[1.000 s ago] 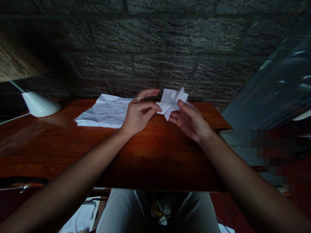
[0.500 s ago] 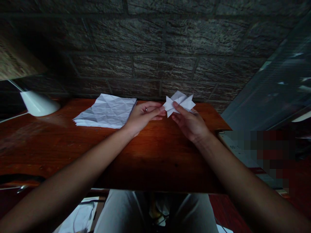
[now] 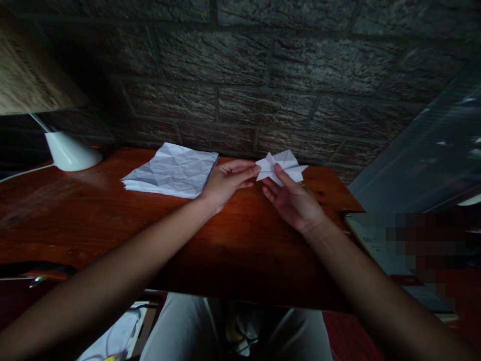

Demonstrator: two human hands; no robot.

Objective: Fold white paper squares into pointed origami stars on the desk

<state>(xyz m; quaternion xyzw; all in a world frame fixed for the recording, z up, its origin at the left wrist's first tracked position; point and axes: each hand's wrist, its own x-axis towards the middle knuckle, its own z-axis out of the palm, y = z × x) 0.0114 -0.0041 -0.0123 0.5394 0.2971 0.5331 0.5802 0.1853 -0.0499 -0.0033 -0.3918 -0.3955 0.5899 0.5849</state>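
A small white folded paper star with several points is held up between my hands over the wooden desk. My right hand grips it from below, the thumb pressed on its face and the fingers behind. With thumb and forefinger, my left hand pinches the star's left point; a ring shows on one finger. Left of that hand lies a stack of creased white paper sheets, its right edge partly behind my wrist.
A lamp with a white base and woven shade stands at the desk's left. Behind the wooden desk rises a dark stone-block wall. A grey panel leans at the right.
The paper star has turned in my hands, so its points face differently. Both hands keep hold of it. The whole view has tilted and shifted slightly.
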